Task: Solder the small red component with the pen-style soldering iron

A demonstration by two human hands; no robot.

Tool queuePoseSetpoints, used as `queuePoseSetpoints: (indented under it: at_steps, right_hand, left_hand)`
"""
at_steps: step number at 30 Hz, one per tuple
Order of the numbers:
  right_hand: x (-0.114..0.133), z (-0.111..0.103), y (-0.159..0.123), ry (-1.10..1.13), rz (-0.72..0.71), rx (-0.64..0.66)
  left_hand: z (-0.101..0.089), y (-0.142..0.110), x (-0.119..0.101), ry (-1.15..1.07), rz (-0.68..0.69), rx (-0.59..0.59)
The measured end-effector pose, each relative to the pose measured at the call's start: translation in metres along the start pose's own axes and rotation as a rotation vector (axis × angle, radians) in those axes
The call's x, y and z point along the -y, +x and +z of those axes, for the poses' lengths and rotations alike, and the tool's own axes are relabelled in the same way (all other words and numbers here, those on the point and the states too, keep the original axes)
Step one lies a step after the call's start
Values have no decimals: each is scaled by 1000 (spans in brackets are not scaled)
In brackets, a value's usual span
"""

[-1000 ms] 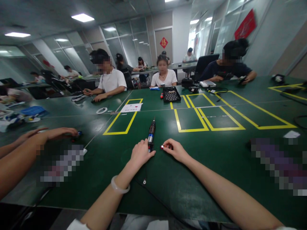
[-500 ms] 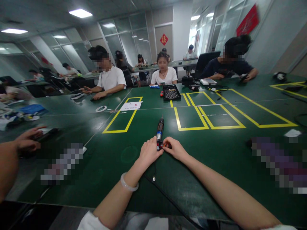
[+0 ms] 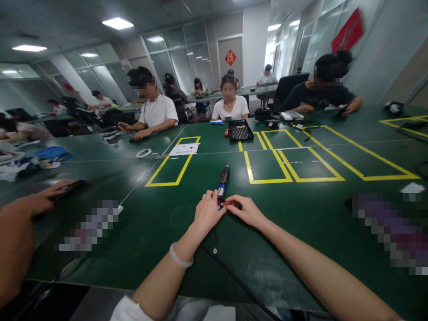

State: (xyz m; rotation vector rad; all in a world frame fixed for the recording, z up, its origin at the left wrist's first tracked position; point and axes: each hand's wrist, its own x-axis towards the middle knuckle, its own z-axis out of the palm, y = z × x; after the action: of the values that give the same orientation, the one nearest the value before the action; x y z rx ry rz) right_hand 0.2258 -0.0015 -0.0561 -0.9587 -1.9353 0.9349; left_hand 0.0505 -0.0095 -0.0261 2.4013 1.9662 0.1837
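In front of me on the green table lies an opened electric screwdriver (image 3: 222, 183), its dark nose and bit pointing away and a silver-and-blue motor section behind. My left hand (image 3: 207, 210) is closed around its rear end, where small red and white parts show. From the right, my right hand (image 3: 245, 209) pinches a small orange-and-dark piece (image 3: 230, 203) against that rear end; the fingers hide most of it. A black cord (image 3: 230, 270) runs from beneath my left wrist towards the table's near edge, beside a thin lead with a ring terminal (image 3: 215, 250).
A black tray of bits (image 3: 240, 130) sits farther back. Yellow tape outlines (image 3: 270, 181), a paper sheet (image 3: 185, 149) and a white tape roll (image 3: 143, 153) are on the table. At left, a co-worker's hand (image 3: 55, 191) touches a dark device. Other people sit across.
My two hands stay at the screwdriver's rear with only slight finger shifts. The co-worker's hand at left has flattened onto the dark device. The view has tilted slightly.
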Motion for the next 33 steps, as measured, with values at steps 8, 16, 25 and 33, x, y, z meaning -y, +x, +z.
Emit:
queuePoseSetpoints:
  at_steps: [8,16,25,33]
  right_hand:
    - [-2,5,-3,5,-64,66]
    - [-6,6,-3,12,-58,94]
    - [-5,6,-3,-42,-67,86]
    - [-5,6,-3,-67,-80,93]
  left_hand:
    - [-9,-16,39,45,37,17]
    - [-24,-51,123,55,-112,75]
    - [-23,-77,221,77,-273,78]
    - [-36,-87,216,243,-220,-57]
